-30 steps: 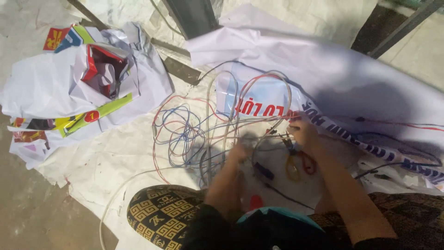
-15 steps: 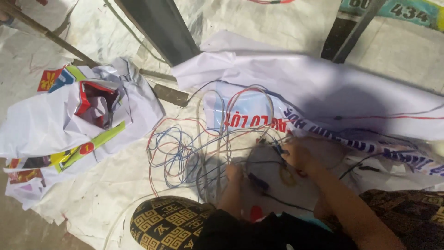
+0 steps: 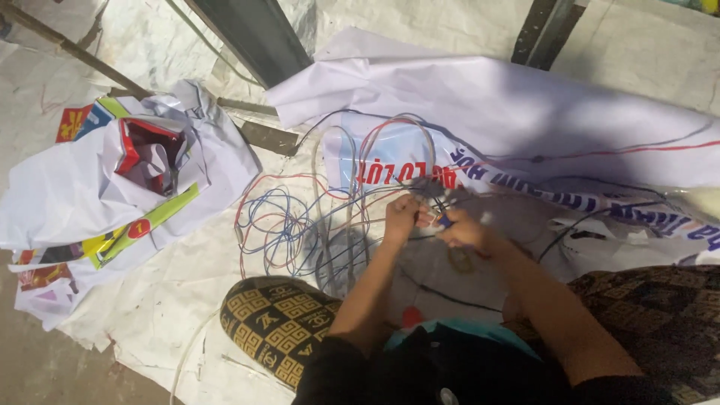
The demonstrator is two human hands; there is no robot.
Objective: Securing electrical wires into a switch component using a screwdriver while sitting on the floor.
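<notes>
Right now my left hand [image 3: 403, 214] has its grip pinched on a bunch of thin wires [image 3: 431, 196], and my right hand [image 3: 463, 231] presses its fingers together on a small blue-tipped piece [image 3: 445, 221] just beside it; I cannot tell what that piece is. Both hands meet over the white printed banner [image 3: 525, 112] spread on the floor. To the left of them lies a loose tangle of red and blue wire loops [image 3: 281, 221], still unsorted by the look of it, so I judge most of the untangling remains. Nearer to me sits a patterned knee [image 3: 274, 322]. Far left, a crumpled pile of printed sheets [image 3: 112, 187] rests on the floor.
</notes>
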